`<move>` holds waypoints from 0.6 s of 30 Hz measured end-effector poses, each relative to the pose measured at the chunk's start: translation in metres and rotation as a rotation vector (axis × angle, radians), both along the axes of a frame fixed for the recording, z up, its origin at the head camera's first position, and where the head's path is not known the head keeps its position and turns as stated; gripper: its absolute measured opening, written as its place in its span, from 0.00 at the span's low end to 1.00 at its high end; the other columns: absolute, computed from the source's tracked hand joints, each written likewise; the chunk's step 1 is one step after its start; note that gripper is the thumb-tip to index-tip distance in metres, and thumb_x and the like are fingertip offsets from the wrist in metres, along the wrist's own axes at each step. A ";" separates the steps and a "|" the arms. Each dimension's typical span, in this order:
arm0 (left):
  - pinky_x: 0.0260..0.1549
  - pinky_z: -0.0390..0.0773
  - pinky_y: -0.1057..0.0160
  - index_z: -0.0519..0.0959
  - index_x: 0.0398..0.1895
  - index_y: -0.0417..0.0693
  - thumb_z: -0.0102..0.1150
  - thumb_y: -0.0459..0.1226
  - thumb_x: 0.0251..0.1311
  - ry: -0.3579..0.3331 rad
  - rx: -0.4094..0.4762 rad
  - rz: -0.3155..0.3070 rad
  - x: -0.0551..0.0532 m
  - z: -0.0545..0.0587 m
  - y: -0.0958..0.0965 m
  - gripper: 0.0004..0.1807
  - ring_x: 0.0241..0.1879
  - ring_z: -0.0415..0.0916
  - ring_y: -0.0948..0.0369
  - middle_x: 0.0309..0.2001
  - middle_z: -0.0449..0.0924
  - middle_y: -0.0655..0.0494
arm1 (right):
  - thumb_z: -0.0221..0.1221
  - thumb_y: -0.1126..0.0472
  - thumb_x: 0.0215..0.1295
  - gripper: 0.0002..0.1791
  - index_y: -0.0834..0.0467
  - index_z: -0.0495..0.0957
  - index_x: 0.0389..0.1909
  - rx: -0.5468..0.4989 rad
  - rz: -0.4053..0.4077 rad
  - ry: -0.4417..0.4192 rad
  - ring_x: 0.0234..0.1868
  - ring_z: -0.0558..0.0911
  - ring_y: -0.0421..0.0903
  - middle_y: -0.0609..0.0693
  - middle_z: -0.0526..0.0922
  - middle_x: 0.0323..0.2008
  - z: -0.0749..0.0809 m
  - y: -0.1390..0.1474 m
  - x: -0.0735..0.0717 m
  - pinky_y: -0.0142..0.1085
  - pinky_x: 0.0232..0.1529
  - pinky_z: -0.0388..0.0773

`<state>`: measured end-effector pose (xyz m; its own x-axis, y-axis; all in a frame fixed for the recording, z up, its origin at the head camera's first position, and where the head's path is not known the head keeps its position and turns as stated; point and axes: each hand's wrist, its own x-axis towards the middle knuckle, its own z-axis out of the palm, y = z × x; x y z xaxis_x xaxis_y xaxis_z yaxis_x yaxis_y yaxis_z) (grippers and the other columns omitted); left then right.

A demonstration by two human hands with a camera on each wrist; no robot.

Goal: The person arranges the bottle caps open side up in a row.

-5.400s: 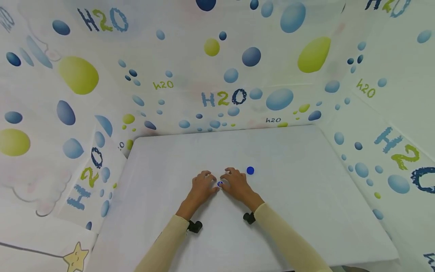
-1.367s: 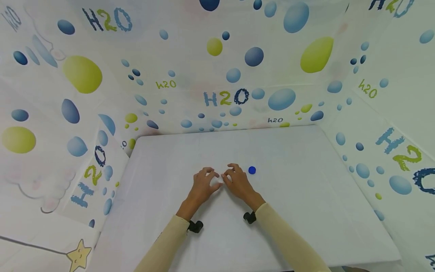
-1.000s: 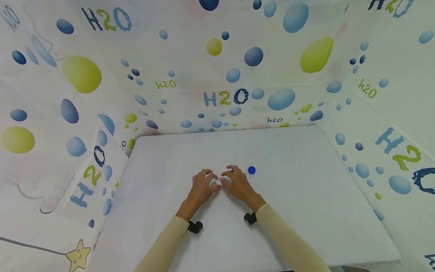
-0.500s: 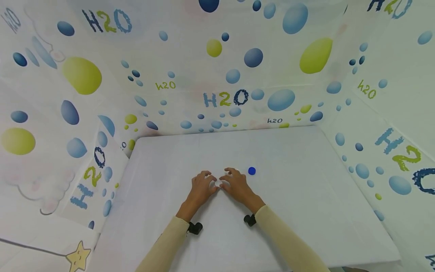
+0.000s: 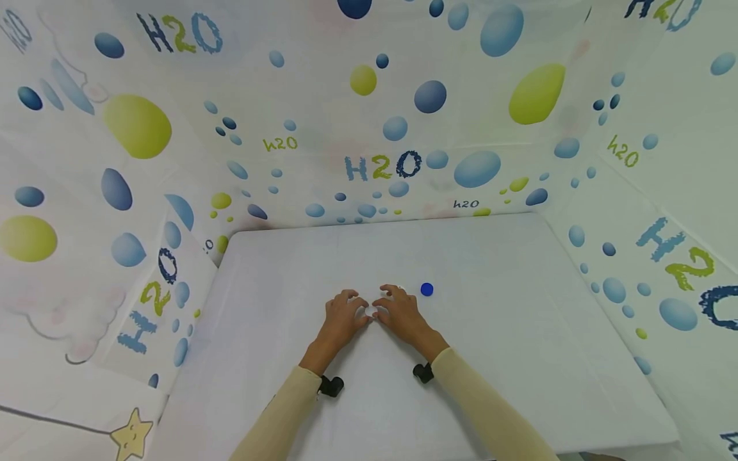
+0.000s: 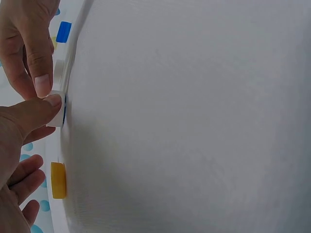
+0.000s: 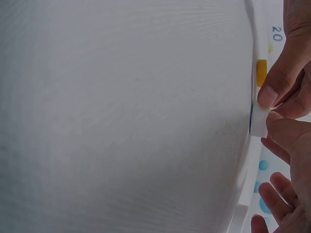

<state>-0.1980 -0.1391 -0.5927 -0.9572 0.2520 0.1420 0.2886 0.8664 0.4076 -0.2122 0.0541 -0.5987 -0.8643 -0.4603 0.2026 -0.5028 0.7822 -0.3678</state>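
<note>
Between both hands, in the middle of the table, is a small white round piece with its white face up. A thin blue edge shows on its side in the left wrist view. My left hand pinches it from the left, thumb laid over its near side. My right hand pinches it from the right, and the two thumb tips come close together on it. Further right lies a blue disc. A yellow disc, hidden by my left hand in the head view, stands beyond the left fingers.
Another white disc lies behind the right fingers, near the blue one; its side shows in the right wrist view as a white block. A patterned backdrop closes off the table's back and sides.
Blue showed on the held piece between the hands several seconds ago; now its white face shows. Both hands rose slightly and came back down. The blue disc stays put.
</note>
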 end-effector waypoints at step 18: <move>0.59 0.70 0.37 0.84 0.51 0.49 0.74 0.44 0.65 -0.007 -0.025 0.003 0.002 0.000 0.002 0.16 0.63 0.75 0.42 0.63 0.77 0.42 | 0.63 0.49 0.76 0.15 0.49 0.86 0.58 0.029 -0.006 -0.012 0.68 0.76 0.55 0.55 0.72 0.72 0.000 0.000 0.001 0.54 0.57 0.76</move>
